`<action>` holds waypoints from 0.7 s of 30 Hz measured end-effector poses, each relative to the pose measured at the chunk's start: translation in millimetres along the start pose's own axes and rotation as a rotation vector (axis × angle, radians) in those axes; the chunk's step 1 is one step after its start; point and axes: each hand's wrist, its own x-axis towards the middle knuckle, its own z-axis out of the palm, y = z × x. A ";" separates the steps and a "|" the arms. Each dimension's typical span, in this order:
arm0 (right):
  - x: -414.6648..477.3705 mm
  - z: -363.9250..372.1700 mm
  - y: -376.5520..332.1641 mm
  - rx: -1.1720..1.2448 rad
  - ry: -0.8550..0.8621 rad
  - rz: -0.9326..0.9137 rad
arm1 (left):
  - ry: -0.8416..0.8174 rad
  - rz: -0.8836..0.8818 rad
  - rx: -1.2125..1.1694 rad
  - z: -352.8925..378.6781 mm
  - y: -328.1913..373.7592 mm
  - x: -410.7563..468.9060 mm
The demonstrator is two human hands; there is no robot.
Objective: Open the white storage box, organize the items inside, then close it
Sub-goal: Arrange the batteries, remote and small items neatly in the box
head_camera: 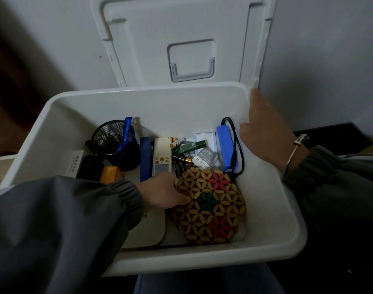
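The white storage box [181, 107] sits open right in front of the person, its lid [181, 28] stood up against the wall at twelve o'clock. On the box floor, towards five o'clock, lies a round beaded mat [213, 209] in tan, red and green. The left hand [166, 194] has it by the nine o'clock edge, thumb on top and fingers tucked out of sight beneath, so it looks like a pinch on the mat. The right hand [264, 128] lies along the box rim at three o'clock, thumb inside the wall and forefinger stretched towards the far corner. Whether the other fingers curl round the rim I cannot tell. Further in, a remote control [162, 158] and loose batteries [179, 162] crowd the middle, just beside the mat's far edge. A black mesh cup [115, 141] stands at ten o'clock, and a blue pack [224, 149] with a black cable lies at two. A flat white slab [147, 230] lies under the left wrist at seven. To my eye the sorting is under way and the mat is the piece in hand. It would go best lifted level and clear of the batteries so they don't roll, with the right hand steadying the box.
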 end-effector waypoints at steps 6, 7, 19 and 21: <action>-0.6 -0.5 0.0 0.024 0.013 -0.022 | 0.075 0.091 0.332 -6.0 4.3 -2.4; -0.7 -0.6 0.0 0.023 0.014 -0.022 | 0.124 0.100 0.372 -8.4 6.2 -3.0; -1.8 -2.8 -2.5 0.027 0.015 -0.019 | 0.677 0.365 0.583 -34.0 5.6 31.5; -1.8 -2.6 -2.3 0.013 0.018 -0.013 | 0.600 0.386 0.632 -32.3 8.7 47.7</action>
